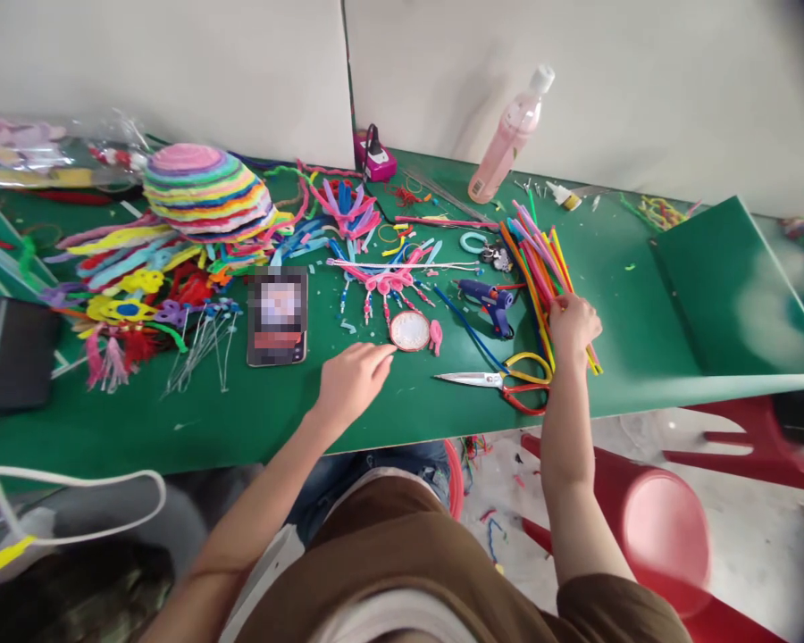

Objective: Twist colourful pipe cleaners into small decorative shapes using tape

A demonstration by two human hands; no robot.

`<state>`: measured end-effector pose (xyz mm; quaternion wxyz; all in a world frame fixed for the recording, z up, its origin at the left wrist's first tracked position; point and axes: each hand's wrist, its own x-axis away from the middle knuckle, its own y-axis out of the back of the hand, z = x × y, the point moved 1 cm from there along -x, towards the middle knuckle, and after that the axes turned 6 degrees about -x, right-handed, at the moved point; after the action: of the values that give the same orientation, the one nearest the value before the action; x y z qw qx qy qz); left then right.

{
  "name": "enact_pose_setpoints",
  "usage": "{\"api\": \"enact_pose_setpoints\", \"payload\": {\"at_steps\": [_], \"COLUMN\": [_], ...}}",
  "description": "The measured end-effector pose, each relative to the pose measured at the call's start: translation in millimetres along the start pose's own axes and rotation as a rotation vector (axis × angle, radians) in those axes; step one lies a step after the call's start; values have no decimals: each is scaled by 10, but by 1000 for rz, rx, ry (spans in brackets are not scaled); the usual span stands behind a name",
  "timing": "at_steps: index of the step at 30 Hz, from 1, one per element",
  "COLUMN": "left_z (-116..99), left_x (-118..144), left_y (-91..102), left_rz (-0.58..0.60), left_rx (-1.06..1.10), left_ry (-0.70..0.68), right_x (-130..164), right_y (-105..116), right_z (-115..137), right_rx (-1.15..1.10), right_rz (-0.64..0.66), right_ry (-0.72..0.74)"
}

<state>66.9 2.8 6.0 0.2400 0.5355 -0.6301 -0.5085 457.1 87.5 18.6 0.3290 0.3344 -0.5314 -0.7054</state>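
Pipe cleaners [542, 268] lie in a colourful bundle on the green table [643, 339], right of the glue gun [486, 299]. Right hand [573, 326] pinches their lower ends. Left hand [352, 379] rests loose, palm down, fingertips touching the round disc [409, 330]; scissors [502, 379] lie between both hands.

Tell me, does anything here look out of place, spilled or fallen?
Yes. Short cut scraps lie scattered on the floor below the green table, as if fallen. The scissors lie close to the table's front edge, beside the right hand on the pipe cleaners.
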Motion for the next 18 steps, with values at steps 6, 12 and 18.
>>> {"api": "enact_pose_setpoints", "payload": {"at_steps": [6, 12, 18], "left_z": [-527, -709, -822], "left_x": [-533, -717, -733], "left_y": [-200, -362, -431], "left_rz": [147, 257, 303], "left_rx": [-174, -208, -179], "left_ry": [-118, -160, -196], "right_x": [2, -1, -47], "right_y": [44, 77, 46], "right_z": [32, 43, 4], "right_rx": [-15, -5, -32], "right_rz": [67, 70, 132], "right_ry": [-26, -33, -32]}}
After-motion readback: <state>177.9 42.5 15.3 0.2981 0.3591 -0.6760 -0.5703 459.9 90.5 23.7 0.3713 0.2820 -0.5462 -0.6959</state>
